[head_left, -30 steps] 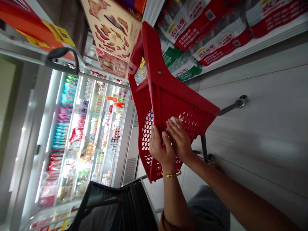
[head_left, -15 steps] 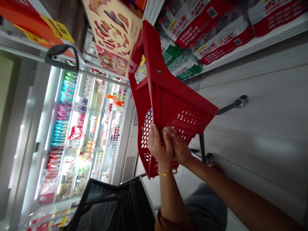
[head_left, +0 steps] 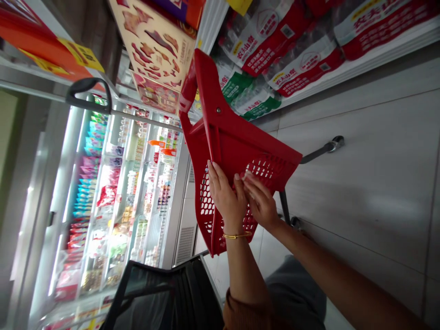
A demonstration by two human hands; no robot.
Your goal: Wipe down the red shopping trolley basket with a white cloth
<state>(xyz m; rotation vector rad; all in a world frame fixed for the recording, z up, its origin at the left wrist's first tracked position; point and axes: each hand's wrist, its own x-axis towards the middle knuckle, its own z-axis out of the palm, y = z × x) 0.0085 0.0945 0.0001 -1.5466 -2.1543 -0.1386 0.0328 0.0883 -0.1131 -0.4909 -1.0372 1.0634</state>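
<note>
A red plastic shopping cart basket (head_left: 237, 142) with honeycomb holes in its sides stands tilted across the middle of the view. My left hand (head_left: 227, 192), with a gold bracelet at the wrist, rests against the basket's edge, its fingers stretched and its thumb apart. Close to its right is my right hand (head_left: 261, 201), fingers bent over a small crumpled whitish piece (head_left: 248, 176) at the basket's red wall. The fingers mostly cover that piece, so I cannot tell its material. The two hands almost touch at the left thumb.
Packs of bottled water (head_left: 295, 64) line a low shelf at upper right. Patterned boxes (head_left: 158, 41) stand at the top. A lit display cooler (head_left: 113, 192) fills the left. At the bottom is a black basket (head_left: 192, 293). A cart caster (head_left: 337, 143) rests on the tiled floor.
Both hands have shifted slightly up in the view and drawn a little apart, the right one sliding over the red wall. The cart appears slightly further left and lower at its top.
</note>
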